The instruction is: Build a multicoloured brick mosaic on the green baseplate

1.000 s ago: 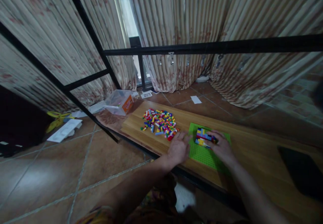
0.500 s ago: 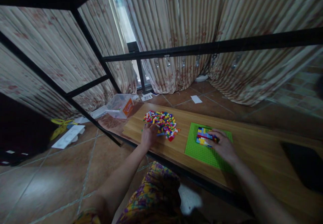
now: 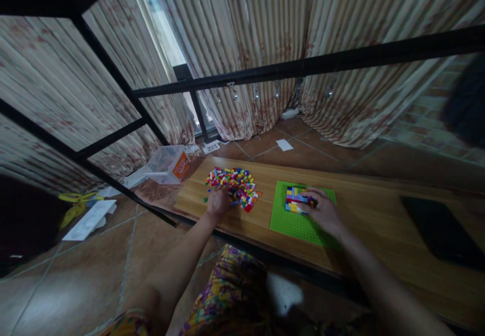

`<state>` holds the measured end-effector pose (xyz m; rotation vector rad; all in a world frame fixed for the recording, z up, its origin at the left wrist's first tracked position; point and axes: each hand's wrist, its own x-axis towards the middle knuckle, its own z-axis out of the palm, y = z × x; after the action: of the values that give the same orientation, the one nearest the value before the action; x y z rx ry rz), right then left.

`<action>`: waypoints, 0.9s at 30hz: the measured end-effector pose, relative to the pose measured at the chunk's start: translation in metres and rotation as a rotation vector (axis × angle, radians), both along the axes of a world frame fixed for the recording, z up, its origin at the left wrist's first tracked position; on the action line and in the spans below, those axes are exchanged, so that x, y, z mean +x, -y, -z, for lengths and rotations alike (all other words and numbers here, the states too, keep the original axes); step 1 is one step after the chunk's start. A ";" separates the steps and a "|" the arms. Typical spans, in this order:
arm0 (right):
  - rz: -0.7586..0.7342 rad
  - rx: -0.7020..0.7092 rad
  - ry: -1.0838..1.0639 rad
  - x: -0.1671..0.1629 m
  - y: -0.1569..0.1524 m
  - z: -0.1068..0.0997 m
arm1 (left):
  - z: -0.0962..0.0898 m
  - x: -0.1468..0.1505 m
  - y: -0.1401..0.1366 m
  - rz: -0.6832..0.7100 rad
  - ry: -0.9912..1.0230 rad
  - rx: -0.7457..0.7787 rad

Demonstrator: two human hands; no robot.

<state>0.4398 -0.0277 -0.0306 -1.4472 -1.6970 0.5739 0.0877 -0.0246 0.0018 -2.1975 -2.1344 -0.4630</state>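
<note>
A loose heap of small multicoloured toy bricks (image 3: 246,187) lies on the wooden board. My left hand (image 3: 219,199) reaches into the near left side of it, fingers curled down among the bricks; what they pinch, if anything, is hidden. To the right lies a green baseplate (image 3: 291,227). A low rectangular block of toy bricks (image 3: 293,199) in blue, red, yellow and white rests on it. My right hand (image 3: 323,209) grips this block at its right side, with fingers along the far edge and the thumb nearer me, covering its right end.
The wooden board (image 3: 364,220) carries a dark flat object (image 3: 439,230) at right. A clear plastic box (image 3: 164,166) with an orange label stands past its left end. Black metal bars (image 3: 257,76) cross in front of curtains (image 3: 246,22). White papers (image 3: 284,145) lie on the tiled floor.
The camera view has shifted, sliding the scene leftward. My left hand has moved slightly deeper into the brick heap. My right hand stays at the block on the baseplate.
</note>
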 end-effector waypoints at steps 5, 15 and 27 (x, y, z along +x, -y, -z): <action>-0.013 0.003 0.011 0.000 0.000 0.000 | -0.006 -0.006 -0.001 0.027 -0.032 -0.004; -0.008 0.001 0.008 0.000 -0.001 0.001 | -0.013 0.014 -0.023 0.047 -0.057 -0.020; -0.034 -0.003 -0.013 0.001 0.000 0.001 | -0.019 0.016 -0.025 0.018 -0.083 -0.064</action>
<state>0.4406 -0.0276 -0.0313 -1.4165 -1.7143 0.6026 0.1041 0.0008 0.0211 -2.2282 -2.1176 -0.3023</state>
